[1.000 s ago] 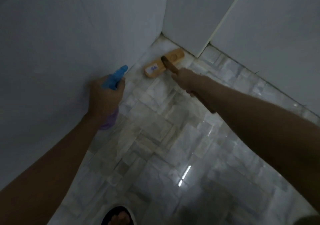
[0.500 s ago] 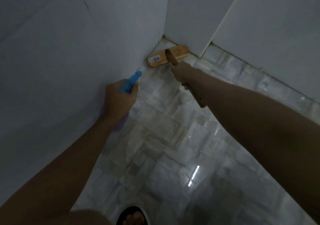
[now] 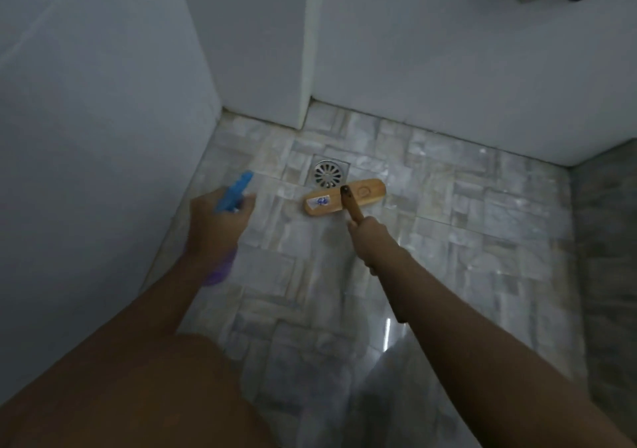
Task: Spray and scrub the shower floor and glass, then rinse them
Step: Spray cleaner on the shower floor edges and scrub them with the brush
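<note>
left hand (image 3: 220, 222): fingers curled round spray bottle (image 3: 235, 191), nozzle aimed forward | right hand (image 3: 371, 238): fingers wrapped round brush (image 3: 366, 193) handle | brush head flat on floor (image 3: 465, 241), just beside drain (image 3: 327, 173)

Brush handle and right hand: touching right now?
Touching. The head view shows the right hand gripping the brush handle, which sticks out of the fist toward the brush head on the shower floor.
</note>
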`<state>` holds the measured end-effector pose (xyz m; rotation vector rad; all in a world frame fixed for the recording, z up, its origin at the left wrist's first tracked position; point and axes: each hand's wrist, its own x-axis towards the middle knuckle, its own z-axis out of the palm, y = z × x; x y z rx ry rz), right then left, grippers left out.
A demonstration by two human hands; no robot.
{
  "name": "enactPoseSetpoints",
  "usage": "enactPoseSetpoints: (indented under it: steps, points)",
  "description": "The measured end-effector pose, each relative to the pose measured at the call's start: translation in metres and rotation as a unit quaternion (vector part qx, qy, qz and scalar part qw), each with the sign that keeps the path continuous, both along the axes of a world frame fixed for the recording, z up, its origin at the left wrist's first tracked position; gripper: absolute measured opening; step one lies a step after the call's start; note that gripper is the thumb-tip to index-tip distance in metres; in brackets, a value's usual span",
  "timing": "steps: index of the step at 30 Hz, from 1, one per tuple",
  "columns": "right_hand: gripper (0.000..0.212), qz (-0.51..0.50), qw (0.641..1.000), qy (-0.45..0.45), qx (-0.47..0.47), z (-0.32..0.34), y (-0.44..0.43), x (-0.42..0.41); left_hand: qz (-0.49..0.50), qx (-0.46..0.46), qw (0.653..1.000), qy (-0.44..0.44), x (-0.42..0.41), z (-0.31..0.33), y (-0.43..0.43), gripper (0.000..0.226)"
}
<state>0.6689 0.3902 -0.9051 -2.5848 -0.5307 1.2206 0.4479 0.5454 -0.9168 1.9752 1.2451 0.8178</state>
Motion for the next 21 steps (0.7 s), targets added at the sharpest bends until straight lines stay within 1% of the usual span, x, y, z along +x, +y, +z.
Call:
enactPoseSetpoints:
  steps: [2,5,7,9,12,15,17,19,20,21]
  points:
    - [0.034,-0.049,0.998,0.036,0.004,0.008,0.005,0.01,-0.045,-0.031,0.998,-0.007,0.026,0.001,-0.001,0.024]
    - [0.037,-0.127,0.985,0.111,0.036,0.018,0.002,0.018,-0.108,-0.093,0.99,0.011,0.06,0.004,0.012,0.019]
    - [0.034,-0.151,0.977,0.135,0.063,0.021,-0.014,0.011,-0.146,-0.103,0.983,0.031,0.077,0.007,0.026,0.023]
    - [0.034,-0.159,0.978,0.118,0.068,0.024,-0.036,-0.003,-0.149,-0.09,0.984,0.038,0.088,0.005,0.036,0.028]
    - [0.041,-0.153,0.984,0.085,0.034,0.027,-0.054,-0.011,-0.129,-0.066,0.989,0.03,0.096,-0.001,0.039,0.037]
    - [0.045,-0.138,0.988,0.067,0.025,0.019,-0.031,0.004,-0.098,-0.04,0.994,0.008,0.099,-0.006,0.044,0.037]
    - [0.045,-0.105,0.993,0.03,0.038,0.009,0.003,0.03,-0.073,-0.022,0.997,-0.013,0.097,-0.007,0.055,0.039]
    - [0.037,-0.082,0.995,-0.009,0.059,0.0,0.048,0.065,-0.066,0.023,0.997,-0.027,0.095,-0.01,0.063,0.043]
    - [0.028,-0.08,0.994,-0.019,0.071,-0.001,0.07,0.082,-0.055,0.022,0.998,-0.036,0.094,-0.012,0.067,0.044]
    - [0.021,-0.078,0.993,-0.025,0.079,0.0,0.089,0.098,-0.039,0.0,0.998,-0.051,0.094,-0.013,0.068,0.046]
